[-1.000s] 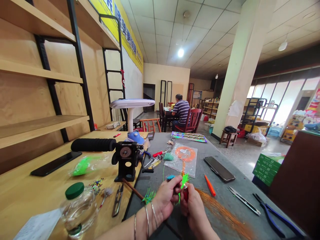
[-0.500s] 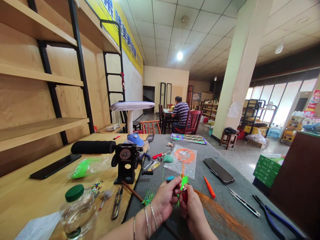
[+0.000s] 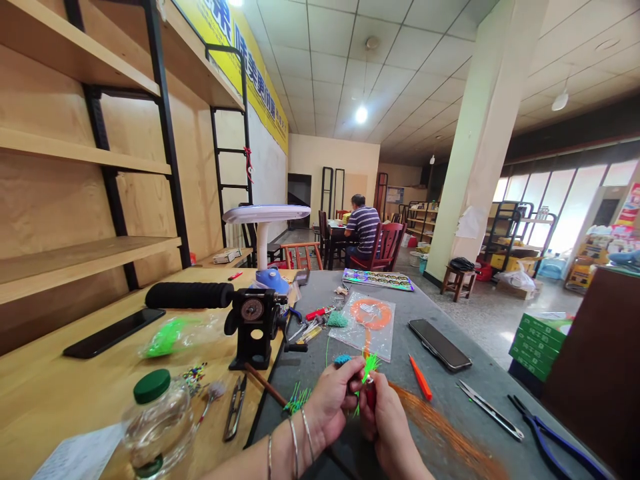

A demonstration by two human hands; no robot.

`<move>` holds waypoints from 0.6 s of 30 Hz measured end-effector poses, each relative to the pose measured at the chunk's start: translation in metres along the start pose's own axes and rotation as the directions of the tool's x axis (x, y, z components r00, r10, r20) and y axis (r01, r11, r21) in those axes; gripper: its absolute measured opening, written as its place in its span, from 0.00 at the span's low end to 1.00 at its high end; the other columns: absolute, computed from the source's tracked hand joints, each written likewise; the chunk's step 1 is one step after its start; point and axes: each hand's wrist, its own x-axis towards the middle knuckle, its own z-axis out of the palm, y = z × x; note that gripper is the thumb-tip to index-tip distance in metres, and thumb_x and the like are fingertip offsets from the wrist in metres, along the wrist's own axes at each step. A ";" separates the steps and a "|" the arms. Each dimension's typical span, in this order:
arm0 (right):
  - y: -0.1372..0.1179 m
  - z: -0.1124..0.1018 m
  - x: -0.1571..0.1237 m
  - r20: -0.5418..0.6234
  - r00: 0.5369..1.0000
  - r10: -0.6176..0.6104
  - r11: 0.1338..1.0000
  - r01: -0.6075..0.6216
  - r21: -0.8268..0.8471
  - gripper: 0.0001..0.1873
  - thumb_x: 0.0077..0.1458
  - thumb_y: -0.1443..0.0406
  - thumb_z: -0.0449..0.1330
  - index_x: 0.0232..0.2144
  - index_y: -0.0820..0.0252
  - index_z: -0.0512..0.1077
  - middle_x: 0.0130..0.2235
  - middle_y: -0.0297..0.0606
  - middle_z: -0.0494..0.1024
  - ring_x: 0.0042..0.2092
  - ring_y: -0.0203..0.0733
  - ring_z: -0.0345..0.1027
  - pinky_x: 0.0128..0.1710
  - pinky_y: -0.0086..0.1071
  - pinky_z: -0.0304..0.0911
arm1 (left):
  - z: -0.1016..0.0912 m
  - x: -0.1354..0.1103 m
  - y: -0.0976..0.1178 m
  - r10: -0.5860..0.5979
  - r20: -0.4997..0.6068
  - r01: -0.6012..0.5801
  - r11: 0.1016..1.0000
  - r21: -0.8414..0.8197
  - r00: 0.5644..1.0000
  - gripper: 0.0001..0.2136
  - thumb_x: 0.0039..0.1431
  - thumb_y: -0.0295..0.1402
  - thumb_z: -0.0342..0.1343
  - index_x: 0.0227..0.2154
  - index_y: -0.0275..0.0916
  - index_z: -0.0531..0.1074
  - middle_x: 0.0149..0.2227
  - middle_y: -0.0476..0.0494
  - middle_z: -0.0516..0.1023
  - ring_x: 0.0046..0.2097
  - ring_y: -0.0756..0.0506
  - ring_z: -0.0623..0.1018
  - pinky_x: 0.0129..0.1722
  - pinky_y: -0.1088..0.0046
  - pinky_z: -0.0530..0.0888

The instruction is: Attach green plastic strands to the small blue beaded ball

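My left hand [image 3: 327, 397], with metal bangles on its wrist, is closed in a pinch on a bundle of bright green strands [image 3: 371, 366]. Loose ends of the bundle fan out above the fingertips and poke out below them. My right hand [image 3: 393, 420] wraps around a red-handled tool [image 3: 371, 396] and meets the left at the strands; the tool's tip is hidden. Just beyond the left fingers lies a blue beaded piece [image 3: 342, 360]. Green and blue strands [image 3: 299, 398] spread on the grey mat [image 3: 320, 460] beside the left wrist. Orange strands [image 3: 445, 427] lie right of my right hand.
A black cranked device [image 3: 254, 327] and a water bottle [image 3: 159, 423] stand at left. Ahead lie a plastic bag [image 3: 383, 340] with an orange coil and a phone [image 3: 440, 343]. An orange pen-like tool [image 3: 420, 377], tweezers [image 3: 493, 410] and pliers [image 3: 550, 433] lie right. A person [image 3: 364, 230] sits behind.
The camera view has shifted very slightly. Both hands keep nearly the same grip and place, with the green strands and red-handled tool still between them.
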 end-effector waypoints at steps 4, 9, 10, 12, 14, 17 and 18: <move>0.001 -0.001 0.000 -0.004 1.000 -0.018 1.000 0.018 -0.016 0.27 0.47 0.46 0.51 0.10 0.59 0.61 0.09 0.25 0.53 0.11 0.25 0.42 0.11 0.22 0.38 | -0.002 0.003 -0.002 0.006 0.007 -0.006 1.000 0.001 1.000 0.20 0.32 0.43 0.68 0.18 0.34 0.65 0.14 0.57 0.60 0.16 0.60 0.55 0.16 0.82 0.42; 0.000 0.000 -0.001 0.006 1.000 -0.025 1.000 0.025 -0.014 0.26 0.47 0.46 0.51 0.11 0.59 0.61 0.09 0.24 0.54 0.12 0.25 0.41 0.11 0.22 0.38 | -0.003 0.003 -0.004 0.008 -0.008 -0.008 1.000 0.008 1.000 0.21 0.32 0.44 0.68 0.18 0.34 0.64 0.14 0.57 0.60 0.16 0.60 0.56 0.17 0.82 0.43; 0.000 0.000 -0.001 0.004 1.000 -0.023 1.000 0.023 -0.014 0.26 0.47 0.46 0.51 0.11 0.59 0.61 0.09 0.24 0.54 0.12 0.25 0.41 0.11 0.22 0.38 | -0.003 0.003 -0.004 0.007 -0.009 -0.007 1.000 0.008 1.000 0.21 0.32 0.44 0.68 0.18 0.34 0.64 0.14 0.57 0.60 0.16 0.60 0.56 0.17 0.82 0.43; -0.001 0.001 -0.002 0.002 1.000 -0.022 1.000 0.022 -0.013 0.26 0.46 0.46 0.51 0.11 0.59 0.61 0.09 0.24 0.54 0.12 0.25 0.41 0.11 0.22 0.38 | -0.004 0.004 -0.004 0.006 -0.005 -0.006 1.000 0.010 1.000 0.21 0.32 0.44 0.68 0.18 0.34 0.64 0.14 0.57 0.59 0.16 0.60 0.56 0.16 0.82 0.43; 0.000 0.001 -0.001 0.002 1.000 -0.028 1.000 0.028 -0.011 0.26 0.46 0.46 0.52 0.11 0.59 0.61 0.09 0.24 0.54 0.12 0.25 0.42 0.11 0.22 0.39 | -0.004 0.004 -0.005 0.009 0.000 -0.009 1.000 0.017 1.000 0.21 0.33 0.44 0.68 0.18 0.35 0.64 0.14 0.57 0.59 0.16 0.59 0.56 0.16 0.82 0.44; 0.000 0.000 -0.002 -0.005 0.999 -0.040 0.999 0.040 -0.011 0.25 0.45 0.46 0.53 0.12 0.58 0.61 0.09 0.24 0.55 0.12 0.26 0.42 0.11 0.22 0.40 | -0.004 0.004 -0.004 0.011 -0.009 -0.011 0.999 0.032 1.000 0.21 0.33 0.46 0.67 0.18 0.35 0.64 0.14 0.57 0.59 0.15 0.59 0.57 0.16 0.82 0.45; 0.000 0.000 -0.002 -0.009 0.999 -0.044 0.999 0.044 -0.011 0.25 0.45 0.46 0.53 0.12 0.58 0.61 0.09 0.24 0.55 0.12 0.26 0.42 0.11 0.22 0.40 | -0.004 0.004 -0.004 0.010 -0.013 -0.010 0.999 0.034 1.000 0.21 0.33 0.46 0.67 0.18 0.35 0.64 0.14 0.57 0.59 0.15 0.59 0.57 0.16 0.82 0.45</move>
